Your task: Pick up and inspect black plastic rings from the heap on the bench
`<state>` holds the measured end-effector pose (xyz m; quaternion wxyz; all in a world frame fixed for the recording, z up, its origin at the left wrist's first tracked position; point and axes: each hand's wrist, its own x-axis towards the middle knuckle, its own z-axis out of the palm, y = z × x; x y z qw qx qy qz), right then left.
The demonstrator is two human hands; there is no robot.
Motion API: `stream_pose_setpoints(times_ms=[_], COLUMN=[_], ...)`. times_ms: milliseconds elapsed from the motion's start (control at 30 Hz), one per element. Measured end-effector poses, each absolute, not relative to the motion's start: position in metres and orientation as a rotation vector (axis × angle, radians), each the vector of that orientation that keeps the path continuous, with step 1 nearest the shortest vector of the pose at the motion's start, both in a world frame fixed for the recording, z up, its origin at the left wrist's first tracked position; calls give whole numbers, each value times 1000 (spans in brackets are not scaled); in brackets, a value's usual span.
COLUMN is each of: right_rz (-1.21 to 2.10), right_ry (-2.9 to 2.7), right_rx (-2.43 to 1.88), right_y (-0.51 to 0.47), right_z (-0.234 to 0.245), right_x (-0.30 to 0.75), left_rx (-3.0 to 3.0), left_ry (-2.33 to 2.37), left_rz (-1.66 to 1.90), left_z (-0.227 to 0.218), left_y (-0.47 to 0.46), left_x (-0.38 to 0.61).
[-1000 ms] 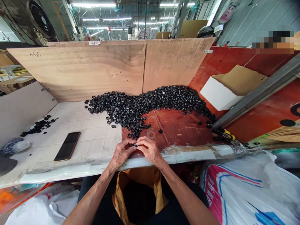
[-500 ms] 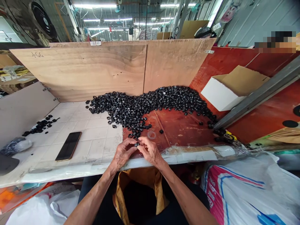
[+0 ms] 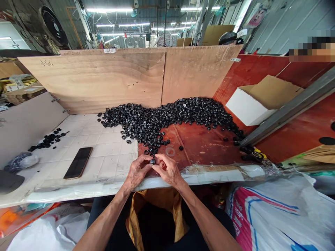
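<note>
A small black ring-like part (image 3: 152,161) is pinched between the thumb and fingers of my left hand (image 3: 137,171). My right hand (image 3: 169,170) meets it from the other side, with thumb and forefinger bent closed at the part. Fingertips cover some of it, so its exact shape is hard to make out. Just beyond my hands, a large heap of similar black parts (image 3: 167,116) spreads across the table. A translucent ring (image 3: 170,151) and one loose black part (image 3: 180,148) lie right of the heap's near tip.
At the left lie a phone (image 3: 78,162), a small group of black pieces (image 3: 49,139) and a plastic bag (image 3: 21,161). An open yellow sack (image 3: 136,216) sits below the table edge. Rightward are a metal post (image 3: 277,108) and a cardboard box (image 3: 251,106). Wooden boards (image 3: 110,80) wall the back.
The view has shifted slightly. Both hands stay at nearly the same spot with the black part, and my right fingers have moved a little around it.
</note>
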<state>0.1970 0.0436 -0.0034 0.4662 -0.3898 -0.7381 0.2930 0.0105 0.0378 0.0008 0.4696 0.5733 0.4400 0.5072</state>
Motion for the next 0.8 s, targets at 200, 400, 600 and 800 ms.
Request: stream_pose_setpoints(times_ms=[200,400,600,800], right_rz=[722,648,656,659], right_ry=[-1799,-1723,-1715,-1793], right_rx=[-1013,-1071,-1041,-1021], right_y=[43,14,-3,-11], right_z=[-8,-7,4,11], right_x=[194,188,190,191], left_rx=[1328,1251,1162,1074], left_ry=[1001,1036,1004,952], left_rz=[1118,1193,1183,1181], left_z=[4,0,1,5], left_y=[29,5,-11,-22], left_x=[11,17,14,10])
